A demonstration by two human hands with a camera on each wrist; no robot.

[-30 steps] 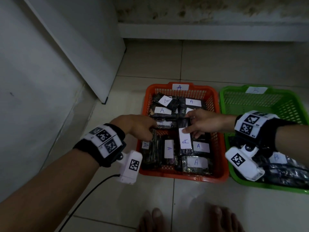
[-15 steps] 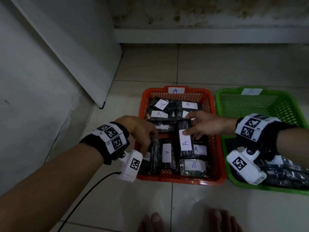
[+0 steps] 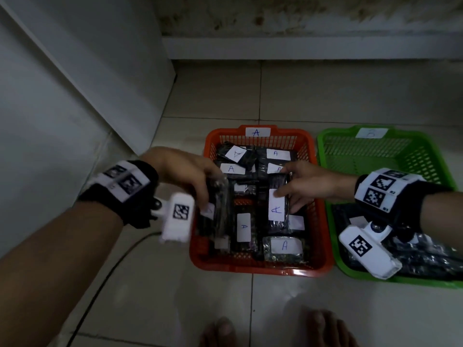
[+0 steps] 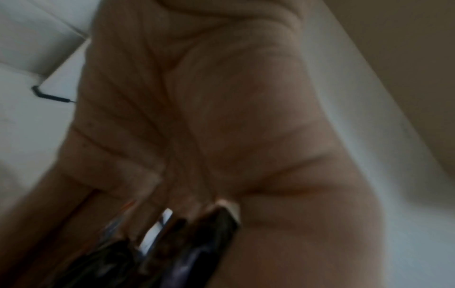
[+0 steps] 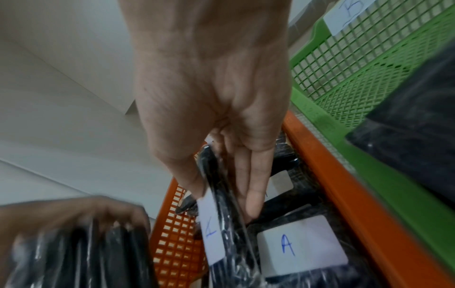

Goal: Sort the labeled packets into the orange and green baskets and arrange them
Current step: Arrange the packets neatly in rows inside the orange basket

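Both hands sorting A-packets inside orange basket (image 3: 259, 267).

Right hand (image 3: 307, 186) pinches packet (image 3: 276, 209) w/ "A" label, mid-basket, thumb on one face, fingers (image 5: 255, 196) on the other. Left hand (image 3: 185, 171) grips a dark packet stack (image 3: 220, 209) at basket's left wall. Packets look light, plastic-wrapped, prob. slippery; best held by edges. Green basket (image 3: 325, 151) sits right of orange.

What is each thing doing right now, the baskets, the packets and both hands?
orange basket: on the floor, packed with A-labelled packets.
green basket: beside it, far part bare, dark packets at the near end.
left hand: grips a dark packet at the orange basket's left side.
right hand: pinches an upright packet marked A.
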